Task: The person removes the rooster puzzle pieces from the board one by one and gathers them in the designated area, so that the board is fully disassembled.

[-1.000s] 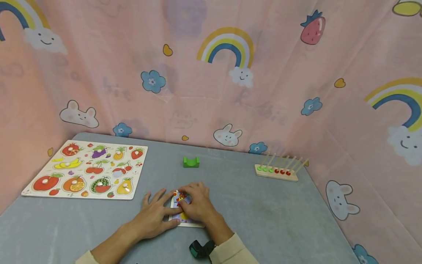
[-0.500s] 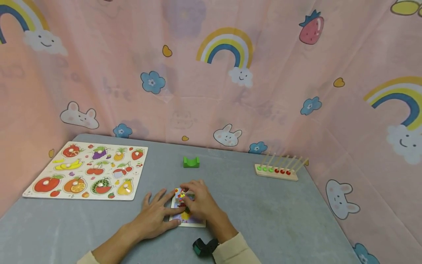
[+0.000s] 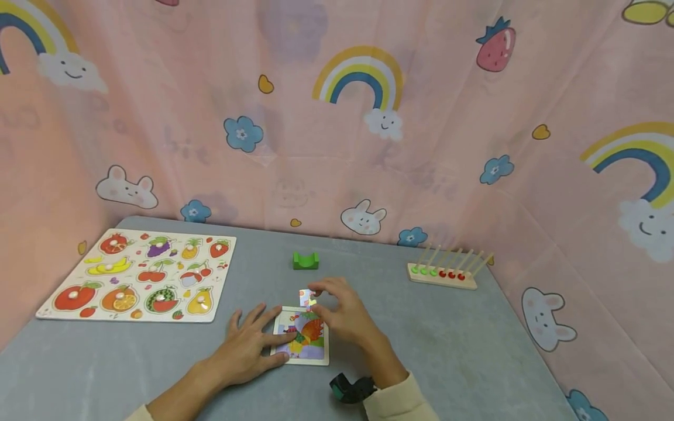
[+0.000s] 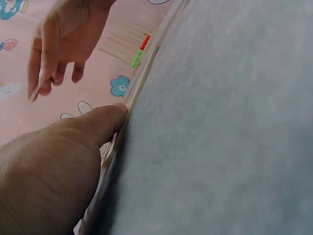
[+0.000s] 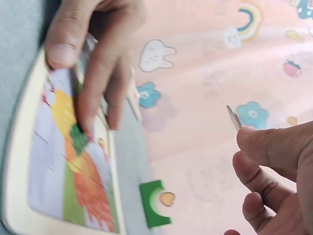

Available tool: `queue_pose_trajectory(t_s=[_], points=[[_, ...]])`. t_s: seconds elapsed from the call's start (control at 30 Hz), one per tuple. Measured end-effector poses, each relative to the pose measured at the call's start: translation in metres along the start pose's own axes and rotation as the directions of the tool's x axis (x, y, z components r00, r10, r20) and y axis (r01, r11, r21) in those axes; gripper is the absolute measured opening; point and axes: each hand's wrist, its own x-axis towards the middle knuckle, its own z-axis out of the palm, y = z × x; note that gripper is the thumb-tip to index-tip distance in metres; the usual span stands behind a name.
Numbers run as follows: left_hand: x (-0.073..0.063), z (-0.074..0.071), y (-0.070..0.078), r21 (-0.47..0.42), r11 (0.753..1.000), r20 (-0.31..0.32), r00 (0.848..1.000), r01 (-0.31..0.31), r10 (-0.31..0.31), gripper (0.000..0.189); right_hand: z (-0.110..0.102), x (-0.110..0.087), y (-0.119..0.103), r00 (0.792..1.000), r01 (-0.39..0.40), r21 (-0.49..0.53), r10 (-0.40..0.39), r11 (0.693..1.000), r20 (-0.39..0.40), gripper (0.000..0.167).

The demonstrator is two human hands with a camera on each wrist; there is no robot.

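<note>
A small framed jigsaw puzzle (image 3: 310, 351) with a colourful printed picture lies flat near the middle of the table in the head view. My left hand (image 3: 244, 348) rests over its left side, fingers spread, with some fingertips on the picture. Just past the frame's far edge, my right hand (image 3: 347, 316) pinches a small puzzle piece (image 3: 306, 298) between thumb and index finger. The right wrist view catches that puzzle piece (image 5: 234, 117) almost edge-on, lifted clear of the puzzle. The far left part of the picture is partly covered by the left hand.
A fruit peg board (image 3: 131, 275) lies at the left. Behind the puzzle stands a green notched block (image 3: 306, 262). A wooden stand with rods (image 3: 441, 279) and green and red beads is at the back right. A patterned pink curtain (image 3: 447, 117) encloses the table.
My right hand has lifted the puzzle piece off the puzzle and drawn it away to the right, exposing more of the picture. The left hand has stayed in place.
</note>
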Motion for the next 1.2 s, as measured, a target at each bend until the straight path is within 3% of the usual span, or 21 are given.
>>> queue_pose_trajectory(t_s=[0.63, 0.93, 1.2], points=[[-0.003, 0.005, 0.001, -0.031, 1.000, -0.006, 1.000, -0.007, 0.007, 0.040, -0.053, -0.025, 0.019, 0.995, -0.022, 0.008, 0.022, 1.000, -0.095, 0.036], [-0.002, 0.003, 0.001, -0.034, 0.999, 0.000, 1.000, -0.005, 0.005, 0.040, -0.080, -0.031, -0.011, 0.992, -0.058, -0.010, 0.056, 0.998, -0.115, 0.032], [-0.002, 0.000, 0.001, -0.026, 1.000, 0.018, 1.000, 0.004, -0.004, 0.040, -0.092, -0.034, 0.004, 0.987, -0.087, -0.005, 0.086, 0.996, -0.133, 0.032]])
